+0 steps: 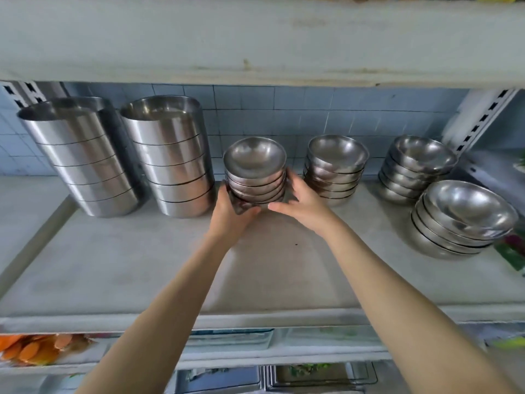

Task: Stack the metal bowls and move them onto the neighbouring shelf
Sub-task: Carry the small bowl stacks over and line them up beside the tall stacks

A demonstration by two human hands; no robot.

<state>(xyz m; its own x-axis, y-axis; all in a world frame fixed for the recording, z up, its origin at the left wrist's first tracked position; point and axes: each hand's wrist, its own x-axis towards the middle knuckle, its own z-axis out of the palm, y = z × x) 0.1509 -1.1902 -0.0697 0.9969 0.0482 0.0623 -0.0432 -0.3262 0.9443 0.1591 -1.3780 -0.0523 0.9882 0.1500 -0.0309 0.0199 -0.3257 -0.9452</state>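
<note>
A stack of several small metal bowls (254, 172) stands mid-shelf, tilted a little toward me. My left hand (231, 210) cups its lower left side and base. My right hand (302, 203) presses against its lower right side, thumb reaching under the front. Both hands hold this stack between them. Whether its base touches the shelf is hidden by my fingers. To the right stand two more stacks of small bowls (335, 169) (417, 169), and a stack of wider bowls (460, 220) sits at the front right.
Two tall stacks of straight-sided steel pans (85, 160) (176, 157) fill the left of the grey shelf (170, 265). An upper shelf board (255, 41) hangs close overhead. A slotted upright (480, 120) bounds the right side. A lower shelf holds trays and orange food (34, 351).
</note>
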